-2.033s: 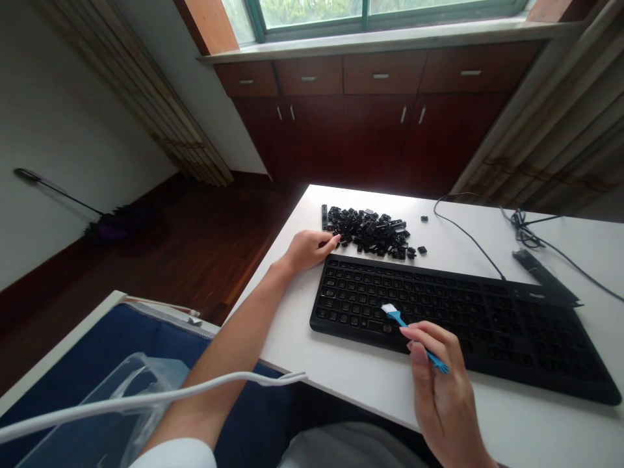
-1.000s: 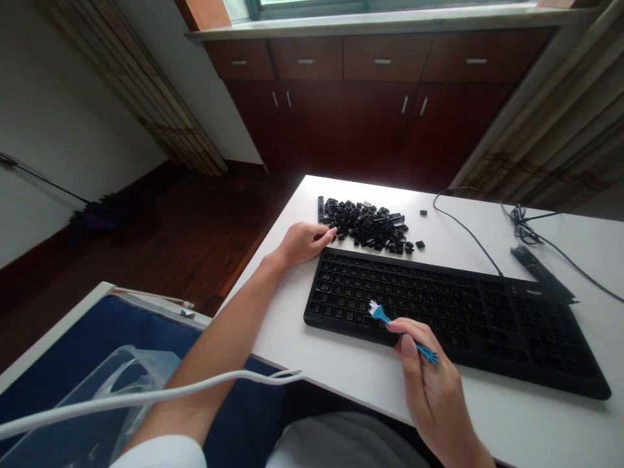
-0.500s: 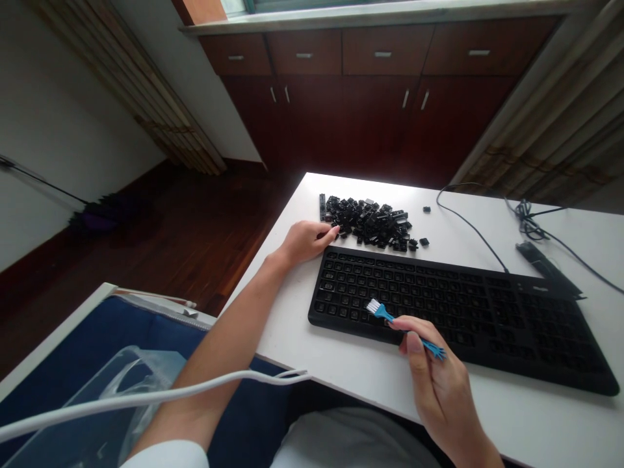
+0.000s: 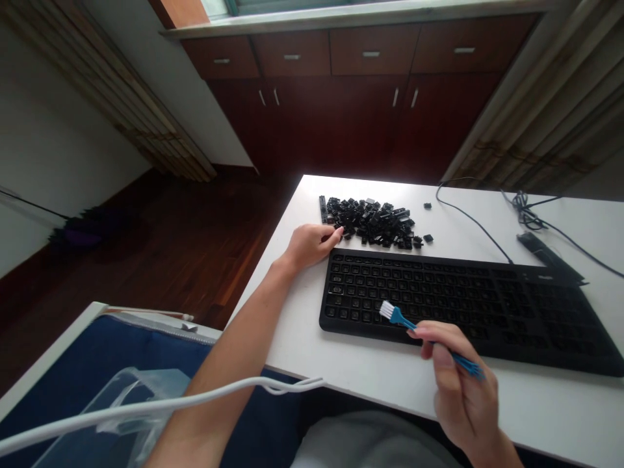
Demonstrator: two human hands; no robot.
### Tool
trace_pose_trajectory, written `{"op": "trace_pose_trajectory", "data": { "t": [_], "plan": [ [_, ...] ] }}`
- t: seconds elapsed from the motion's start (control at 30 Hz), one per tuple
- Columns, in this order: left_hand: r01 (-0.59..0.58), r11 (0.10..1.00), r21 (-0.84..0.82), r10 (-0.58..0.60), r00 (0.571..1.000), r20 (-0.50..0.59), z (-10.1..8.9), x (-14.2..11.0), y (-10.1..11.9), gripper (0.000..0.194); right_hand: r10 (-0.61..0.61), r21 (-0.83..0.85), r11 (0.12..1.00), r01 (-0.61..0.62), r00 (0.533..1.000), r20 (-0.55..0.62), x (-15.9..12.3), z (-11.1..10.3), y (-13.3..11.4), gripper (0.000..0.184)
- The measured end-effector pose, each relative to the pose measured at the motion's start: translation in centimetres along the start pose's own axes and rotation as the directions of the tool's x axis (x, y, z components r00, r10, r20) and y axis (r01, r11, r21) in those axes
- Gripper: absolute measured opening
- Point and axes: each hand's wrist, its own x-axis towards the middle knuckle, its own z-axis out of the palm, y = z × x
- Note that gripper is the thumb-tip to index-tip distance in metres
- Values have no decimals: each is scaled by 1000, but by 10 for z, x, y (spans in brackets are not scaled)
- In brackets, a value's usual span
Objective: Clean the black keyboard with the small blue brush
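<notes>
A black keyboard [image 4: 453, 305] with its keycaps off lies on the white table. Over its lower left part is a small blue brush [image 4: 400, 318] with white bristles, gripped between the thumb and fingers of my right hand [image 4: 461, 377]. I cannot tell whether the bristles touch the key sockets. My left hand [image 4: 312, 244] rests on the table by the keyboard's upper left corner, fingers curled and thumb against the index finger. Anything inside it is hidden. Its fingertips are beside a heap of loose black keycaps [image 4: 373, 221].
Two stray keycaps lie right of the heap. A long black strip [image 4: 546, 257] and a coiled cable [image 4: 524, 211] are behind the keyboard. A white cable [image 4: 185, 403] crosses above my left forearm. Below is a clear plastic bag [image 4: 141, 390] on blue fabric.
The view has shifted slightly. My right hand has moved right in the picture with the brush, whose tail end has shifted right and down. My left hand stays by the keycaps.
</notes>
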Motion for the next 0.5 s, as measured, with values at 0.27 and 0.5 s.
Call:
{"op": "trace_pose_trajectory", "data": {
  "t": [0.27, 0.5],
  "plan": [
    [-2, 1000, -11, 2, 1000, -15, 2, 0, -4, 55, 45, -242, 968, -61, 996, -72, 25, 3, -23, 16],
    [-24, 999, -31, 22, 997, -69, 4, 0, -7, 55, 130, -261, 959, -109, 989, 66, 68, 17, -43, 23]
  ]
}}
